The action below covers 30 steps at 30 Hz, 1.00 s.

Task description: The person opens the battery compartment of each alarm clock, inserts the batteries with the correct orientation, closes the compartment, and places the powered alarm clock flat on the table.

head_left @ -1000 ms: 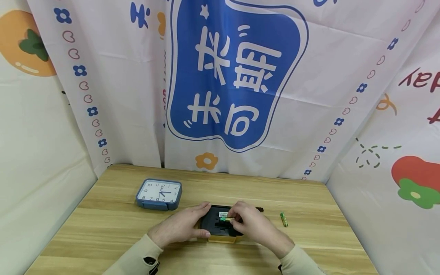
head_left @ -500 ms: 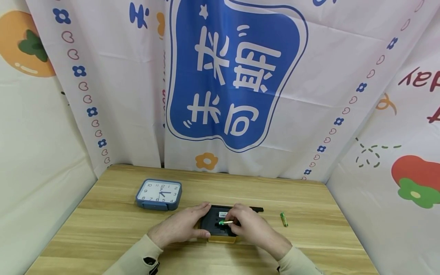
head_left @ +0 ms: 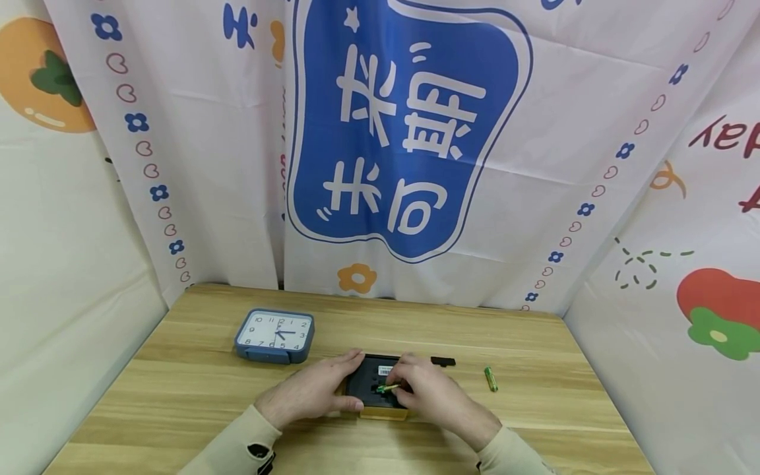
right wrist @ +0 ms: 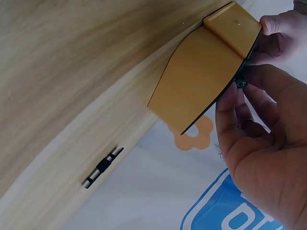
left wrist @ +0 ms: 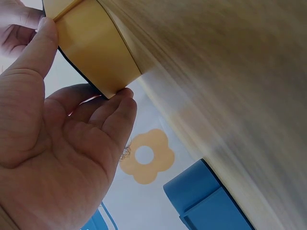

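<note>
A yellow clock (head_left: 382,413) lies face down, its black back (head_left: 363,369) upward with a white label and a battery slot. My left hand (head_left: 315,389) grips its left end, thumb on the near edge and fingers at the far edge; the left wrist view shows the thumb and fingertips against the yellow casing (left wrist: 96,45). Between thumb and fingers, my right hand (head_left: 433,396) pinches a green and gold battery (head_left: 387,388), slightly tilted, its left end at the slot. In the right wrist view, only the round battery end (right wrist: 241,84) shows past the fingers.
A second green battery (head_left: 490,379) lies on the wooden table (head_left: 534,422) to the right. Behind the right hand rests a small black cover piece (head_left: 443,361). A blue clock (head_left: 275,335) lies face up at the back left. Printed cloth (head_left: 237,251) hangs behind the table.
The right hand has shifted slightly left and towards me, bringing the battery down to the slot at a tilt. More of the black cover piece shows. The left hand and clock stay put.
</note>
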Available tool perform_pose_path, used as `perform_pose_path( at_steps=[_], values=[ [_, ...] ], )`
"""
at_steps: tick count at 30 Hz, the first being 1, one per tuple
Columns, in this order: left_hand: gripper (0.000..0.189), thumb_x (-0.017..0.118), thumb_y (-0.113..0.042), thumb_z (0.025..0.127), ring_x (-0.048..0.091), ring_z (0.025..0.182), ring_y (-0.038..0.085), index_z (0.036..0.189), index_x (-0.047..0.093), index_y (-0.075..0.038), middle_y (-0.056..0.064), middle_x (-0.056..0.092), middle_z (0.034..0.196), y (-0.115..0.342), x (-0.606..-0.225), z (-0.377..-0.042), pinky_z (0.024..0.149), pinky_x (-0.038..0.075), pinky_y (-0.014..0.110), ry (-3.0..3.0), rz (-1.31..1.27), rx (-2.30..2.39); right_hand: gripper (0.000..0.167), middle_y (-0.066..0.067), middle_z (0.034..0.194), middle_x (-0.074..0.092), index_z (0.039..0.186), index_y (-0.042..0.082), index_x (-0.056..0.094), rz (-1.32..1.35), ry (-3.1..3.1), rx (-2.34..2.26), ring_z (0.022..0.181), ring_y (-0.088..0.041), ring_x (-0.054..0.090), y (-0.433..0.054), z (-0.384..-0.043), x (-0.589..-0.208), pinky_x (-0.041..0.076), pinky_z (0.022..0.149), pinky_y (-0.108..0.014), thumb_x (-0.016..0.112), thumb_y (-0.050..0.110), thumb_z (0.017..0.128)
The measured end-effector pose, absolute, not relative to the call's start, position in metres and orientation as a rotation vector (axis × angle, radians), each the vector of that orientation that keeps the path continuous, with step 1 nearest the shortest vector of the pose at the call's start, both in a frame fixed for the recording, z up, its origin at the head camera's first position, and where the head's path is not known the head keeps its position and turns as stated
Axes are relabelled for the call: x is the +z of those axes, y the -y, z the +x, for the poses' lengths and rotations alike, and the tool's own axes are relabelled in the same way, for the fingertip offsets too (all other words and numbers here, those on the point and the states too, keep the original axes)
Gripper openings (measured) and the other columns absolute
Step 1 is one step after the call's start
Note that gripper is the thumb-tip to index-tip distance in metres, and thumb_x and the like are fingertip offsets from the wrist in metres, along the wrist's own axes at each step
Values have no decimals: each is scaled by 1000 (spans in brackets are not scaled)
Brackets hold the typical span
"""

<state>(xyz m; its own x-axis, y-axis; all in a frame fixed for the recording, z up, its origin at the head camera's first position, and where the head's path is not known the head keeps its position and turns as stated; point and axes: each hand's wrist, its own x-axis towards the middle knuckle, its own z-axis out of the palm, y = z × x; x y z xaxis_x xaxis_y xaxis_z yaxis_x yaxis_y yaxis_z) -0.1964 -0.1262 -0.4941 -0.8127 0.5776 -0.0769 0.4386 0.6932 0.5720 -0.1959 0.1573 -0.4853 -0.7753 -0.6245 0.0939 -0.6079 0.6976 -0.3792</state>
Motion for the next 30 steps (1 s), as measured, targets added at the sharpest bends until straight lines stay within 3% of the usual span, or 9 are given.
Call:
perform_pose_path(
  at_steps=[8, 30],
  values=[
    [98, 91, -47, 103, 54, 168, 47, 177, 48, 0, 25, 46, 186, 126, -494, -197, 137, 49, 63, -2653, 809, 798, 13, 2, 119, 81, 118, 15, 89, -1067, -2892, -526, 106, -7, 78, -153, -195, -487, 70, 89, -23, 89, 10, 106],
    [98, 91, -46, 103, 56, 167, 48, 177, 48, 1, 27, 47, 185, 126, -494, -195, 136, 50, 64, -2660, 822, 795, 8, 6, 110, 81, 111, 18, 91, -1148, -2966, -393, 102, -5, 78, -146, -193, -491, 70, 86, -21, 94, 17, 103]
  ],
)
